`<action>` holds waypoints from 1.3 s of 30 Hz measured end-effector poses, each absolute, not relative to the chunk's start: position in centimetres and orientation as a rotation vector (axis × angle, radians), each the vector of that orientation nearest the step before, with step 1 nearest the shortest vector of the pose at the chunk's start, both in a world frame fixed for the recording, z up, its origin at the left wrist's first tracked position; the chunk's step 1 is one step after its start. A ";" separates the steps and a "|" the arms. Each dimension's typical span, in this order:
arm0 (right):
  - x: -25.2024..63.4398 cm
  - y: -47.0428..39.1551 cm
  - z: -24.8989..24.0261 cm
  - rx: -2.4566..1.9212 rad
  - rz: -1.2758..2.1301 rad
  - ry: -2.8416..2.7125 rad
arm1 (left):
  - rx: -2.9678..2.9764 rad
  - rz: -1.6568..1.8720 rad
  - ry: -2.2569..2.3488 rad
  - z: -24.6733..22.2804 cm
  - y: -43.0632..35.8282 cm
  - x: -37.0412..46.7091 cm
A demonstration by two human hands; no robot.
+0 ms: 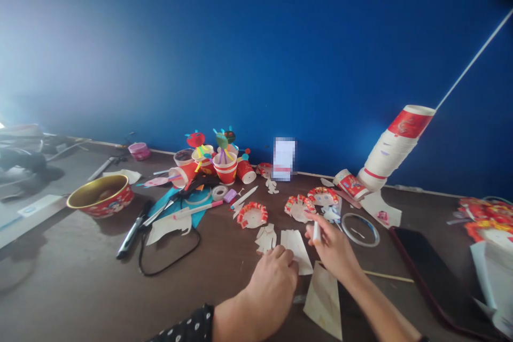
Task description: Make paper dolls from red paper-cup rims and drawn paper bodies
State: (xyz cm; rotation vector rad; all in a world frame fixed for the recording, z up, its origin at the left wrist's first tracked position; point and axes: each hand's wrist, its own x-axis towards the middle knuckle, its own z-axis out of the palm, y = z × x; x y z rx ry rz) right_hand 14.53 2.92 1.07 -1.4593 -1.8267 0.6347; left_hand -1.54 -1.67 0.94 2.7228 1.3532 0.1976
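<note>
My left hand rests with fingers curled down on the lower left edge of a piece of white paper; its fingertips are hidden. Just beyond it lies a white paper cutout shaped like a little figure. In my right hand a white marker is gripped, above the right side of the paper. Below that hand is a beige piece of cut paper cup. Ring-shaped pieces with red cut edges, one on the left and one in the middle, lie farther back.
A stack of paper cups leans at the right. Cups with paper figures stand behind. To the left are a red bowl, a black-and-silver pen and a pink-capped marker. A phone-like dark device lies right.
</note>
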 end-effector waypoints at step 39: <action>12.7 3.2 1.4 -1.407 0.660 -1.895 | 2.793 0.169 1.438 0.9 -2.7 -1.0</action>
